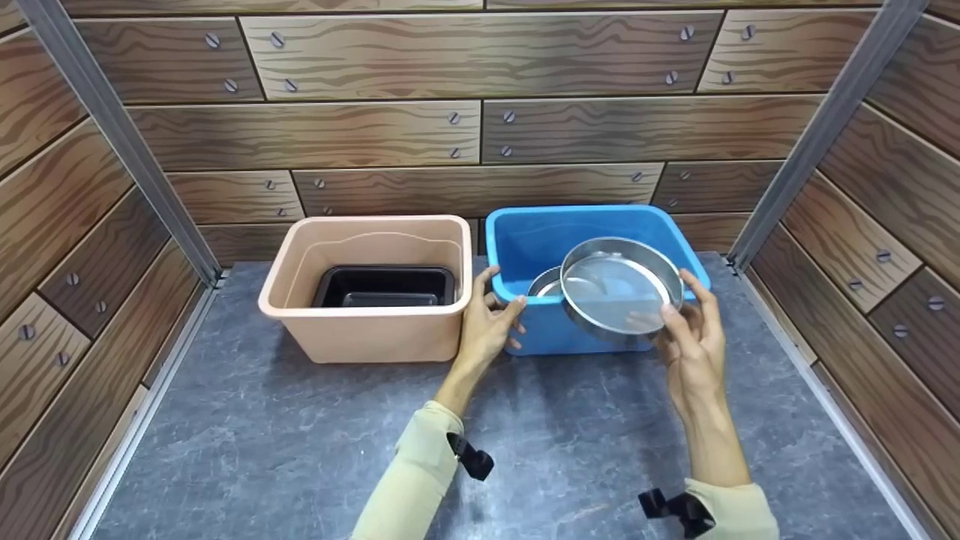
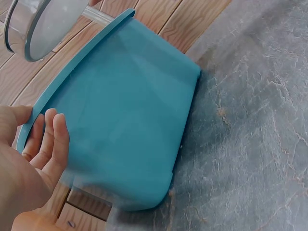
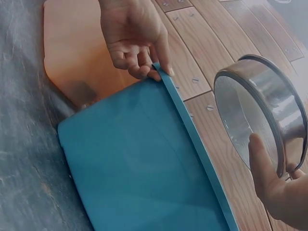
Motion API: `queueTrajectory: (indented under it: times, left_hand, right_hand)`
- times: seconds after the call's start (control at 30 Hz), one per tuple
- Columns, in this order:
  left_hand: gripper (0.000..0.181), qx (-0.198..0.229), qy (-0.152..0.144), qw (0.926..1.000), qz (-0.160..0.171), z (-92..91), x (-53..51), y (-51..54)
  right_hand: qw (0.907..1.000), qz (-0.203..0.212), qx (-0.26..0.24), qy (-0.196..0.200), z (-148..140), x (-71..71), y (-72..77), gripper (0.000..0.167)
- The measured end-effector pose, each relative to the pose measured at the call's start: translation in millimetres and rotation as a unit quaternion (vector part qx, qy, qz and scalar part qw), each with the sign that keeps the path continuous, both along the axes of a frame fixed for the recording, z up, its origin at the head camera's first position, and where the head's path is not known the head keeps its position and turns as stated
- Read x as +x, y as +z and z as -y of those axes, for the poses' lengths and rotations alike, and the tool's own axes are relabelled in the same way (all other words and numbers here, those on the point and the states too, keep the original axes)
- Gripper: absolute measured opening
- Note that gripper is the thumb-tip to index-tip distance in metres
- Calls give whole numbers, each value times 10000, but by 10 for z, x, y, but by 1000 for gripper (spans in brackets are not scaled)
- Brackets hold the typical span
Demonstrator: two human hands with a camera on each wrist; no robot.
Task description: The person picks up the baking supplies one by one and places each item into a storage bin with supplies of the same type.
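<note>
My right hand point(image 1: 697, 349) pinches the rim of a round metal sieve point(image 1: 622, 289), thumb on the inside of its wall. The sieve is tilted above the front edge of the blue bin point(image 1: 577, 326); its fine mesh shows in the head view. My left hand point(image 1: 484, 330) grips the bin's front left corner rim, thumb over the edge and fingers beneath it, as the left wrist view also shows. Inside the blue bin lies another round metal piece point(image 1: 543, 282), partly hidden behind the bin's front rim and the sieve.
Left of the blue bin stands a peach-coloured bin point(image 1: 375, 337), close beside my left hand. A black rectangular tray point(image 1: 386, 277) lies inside it. Both bins stand on a grey stone-patterned surface point(image 1: 300, 442), near the wood-patterned back wall point(image 1: 390, 135). Similar walls rise at both sides.
</note>
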State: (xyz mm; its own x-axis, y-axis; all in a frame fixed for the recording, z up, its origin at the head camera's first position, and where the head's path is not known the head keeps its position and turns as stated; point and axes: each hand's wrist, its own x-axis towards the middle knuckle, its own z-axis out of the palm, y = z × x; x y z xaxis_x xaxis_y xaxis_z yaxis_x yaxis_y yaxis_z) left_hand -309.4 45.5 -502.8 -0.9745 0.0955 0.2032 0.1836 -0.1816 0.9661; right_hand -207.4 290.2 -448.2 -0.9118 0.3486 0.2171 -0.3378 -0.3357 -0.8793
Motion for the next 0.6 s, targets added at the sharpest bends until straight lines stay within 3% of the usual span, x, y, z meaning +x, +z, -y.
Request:
queueTrajectory:
  times: [0.6]
  left_hand:
    - [68, 143, -63, 9999, 4, 9, -20, -8]
  right_hand:
    - [9991, 152, 279, -279, 73, -402, 66, 59]
